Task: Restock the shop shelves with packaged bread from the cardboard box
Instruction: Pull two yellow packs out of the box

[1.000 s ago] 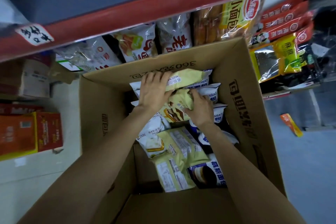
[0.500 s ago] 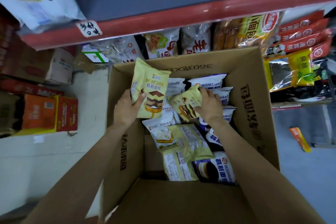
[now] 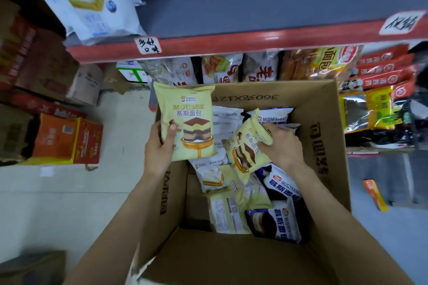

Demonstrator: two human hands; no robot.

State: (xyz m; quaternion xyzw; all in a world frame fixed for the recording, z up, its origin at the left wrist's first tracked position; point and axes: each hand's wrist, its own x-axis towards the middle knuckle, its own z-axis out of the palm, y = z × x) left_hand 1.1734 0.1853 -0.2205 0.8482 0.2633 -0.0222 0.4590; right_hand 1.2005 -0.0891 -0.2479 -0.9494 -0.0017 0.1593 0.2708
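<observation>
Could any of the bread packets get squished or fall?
Maybe. The right hand crumples the top of its yellow mousse bread packet, so the cake could get squashed. The left hand pinches its upright yellow packet by one edge only, so that grip might slip and drop it into the brown cardboard box.

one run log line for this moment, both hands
left hand: holds yellow mousse pack upright | right hand: grips second yellow pack tilted | cardboard box: packs remain
</observation>
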